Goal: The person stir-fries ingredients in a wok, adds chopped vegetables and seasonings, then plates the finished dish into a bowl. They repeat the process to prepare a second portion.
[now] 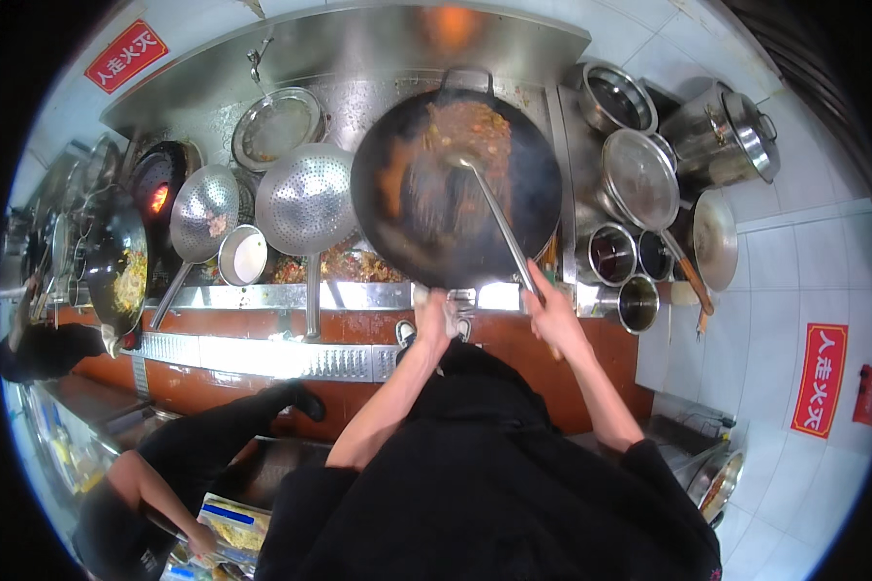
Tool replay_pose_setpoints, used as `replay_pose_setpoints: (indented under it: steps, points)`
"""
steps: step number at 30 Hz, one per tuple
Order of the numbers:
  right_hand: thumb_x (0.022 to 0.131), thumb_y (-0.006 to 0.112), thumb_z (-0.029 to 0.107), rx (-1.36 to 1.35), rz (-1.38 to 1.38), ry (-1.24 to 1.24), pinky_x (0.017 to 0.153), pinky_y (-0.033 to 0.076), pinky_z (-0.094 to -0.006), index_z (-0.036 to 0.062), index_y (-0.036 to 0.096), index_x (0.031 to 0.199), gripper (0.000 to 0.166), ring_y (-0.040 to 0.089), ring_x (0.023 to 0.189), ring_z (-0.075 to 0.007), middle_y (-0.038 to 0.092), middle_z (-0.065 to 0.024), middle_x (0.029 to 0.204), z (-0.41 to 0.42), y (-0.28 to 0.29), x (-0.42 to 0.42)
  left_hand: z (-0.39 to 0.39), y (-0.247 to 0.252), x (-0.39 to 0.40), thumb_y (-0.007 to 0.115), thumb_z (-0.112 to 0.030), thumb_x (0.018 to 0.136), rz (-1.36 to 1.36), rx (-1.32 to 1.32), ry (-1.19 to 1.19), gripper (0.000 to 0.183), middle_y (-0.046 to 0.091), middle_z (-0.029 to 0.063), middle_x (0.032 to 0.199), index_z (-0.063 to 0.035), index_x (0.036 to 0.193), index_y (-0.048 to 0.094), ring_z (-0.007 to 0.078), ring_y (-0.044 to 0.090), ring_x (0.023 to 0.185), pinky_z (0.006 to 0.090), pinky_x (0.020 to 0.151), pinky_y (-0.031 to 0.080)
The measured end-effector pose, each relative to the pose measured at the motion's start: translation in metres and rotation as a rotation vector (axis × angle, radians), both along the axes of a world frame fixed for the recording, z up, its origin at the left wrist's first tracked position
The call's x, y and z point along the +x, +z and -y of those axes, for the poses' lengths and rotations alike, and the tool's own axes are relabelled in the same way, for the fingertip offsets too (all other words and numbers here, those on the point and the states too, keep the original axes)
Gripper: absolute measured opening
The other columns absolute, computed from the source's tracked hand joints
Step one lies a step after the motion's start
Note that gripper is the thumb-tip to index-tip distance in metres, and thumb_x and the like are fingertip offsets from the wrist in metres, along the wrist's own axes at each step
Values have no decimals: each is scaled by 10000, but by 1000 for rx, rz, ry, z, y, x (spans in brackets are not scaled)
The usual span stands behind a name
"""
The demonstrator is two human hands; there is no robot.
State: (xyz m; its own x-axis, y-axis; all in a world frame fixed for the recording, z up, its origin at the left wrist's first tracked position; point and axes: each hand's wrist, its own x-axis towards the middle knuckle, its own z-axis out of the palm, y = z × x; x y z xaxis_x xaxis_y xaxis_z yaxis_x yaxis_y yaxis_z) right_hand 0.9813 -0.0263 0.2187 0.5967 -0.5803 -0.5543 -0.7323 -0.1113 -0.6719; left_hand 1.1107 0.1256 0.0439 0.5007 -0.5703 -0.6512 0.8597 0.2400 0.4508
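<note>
In front of me a large black wok sits on the range. Wet reddish-brown food with small chunks lies towards its far side, and thin steam blurs part of the wok. My left hand grips the near edge of the wok through a pale folded cloth; the exact grip is partly covered. My right hand is closed round the handle of a long metal ladle. The ladle's bowl rests against the near side of the food.
Left of the wok lie a large perforated strainer, a smaller strainer and a metal pot. A burner glows beyond them. Sauce containers and a fine-mesh skimmer stand right. Co-workers are at left.
</note>
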Motion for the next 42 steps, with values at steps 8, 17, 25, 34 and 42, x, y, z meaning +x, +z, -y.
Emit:
replay_pose_setpoints:
  steps: [8, 17, 25, 34, 42]
  points:
    - [1012, 490, 109, 365, -11, 78, 417, 388, -255, 144, 298, 1570, 591, 453, 448, -89, 470, -1, 699, 25, 73, -34, 72, 40, 66, 614, -139, 871, -74, -24, 168, 132, 609, 90, 780, -102, 829, 495, 181, 609, 641, 341, 528, 512]
    - [1009, 529, 128, 112, 44, -108, 444, 412, -253, 208, 333, 1562, 593, 448, 473, -77, 483, 3, 717, -24, 9, -14, 11, 68, -15, 490, -31, 896, 90, 16, 234, 324, 639, 61, 889, -107, 1200, 571, 117, 555, 595, 256, 489, 460]
    - [1019, 480, 118, 329, -87, 62, 440, 390, -249, 144, 345, 1553, 551, 449, 468, -80, 480, -13, 737, 8, 110, -52, 49, 57, 35, 550, -58, 895, -155, -7, 216, 41, 573, 90, 657, -60, 869, 519, 209, 593, 602, 344, 541, 521]
    - [1008, 544, 188, 3, 14, -6, 464, 434, -282, 193, 345, 1555, 582, 474, 481, -105, 510, -8, 651, 17, -32, 1, 56, 8, 41, 582, -118, 891, 14, -106, 86, 47, 536, 14, 716, -108, 863, 545, 136, 558, 625, 297, 507, 458]
    - [1001, 554, 155, 135, 47, -90, 464, 434, -248, 184, 354, 1552, 586, 473, 507, -76, 501, -2, 738, -15, 9, -17, 44, 43, 47, 529, -47, 900, -42, -96, 202, 25, 586, 51, 746, -58, 906, 550, 138, 570, 588, 270, 488, 466]
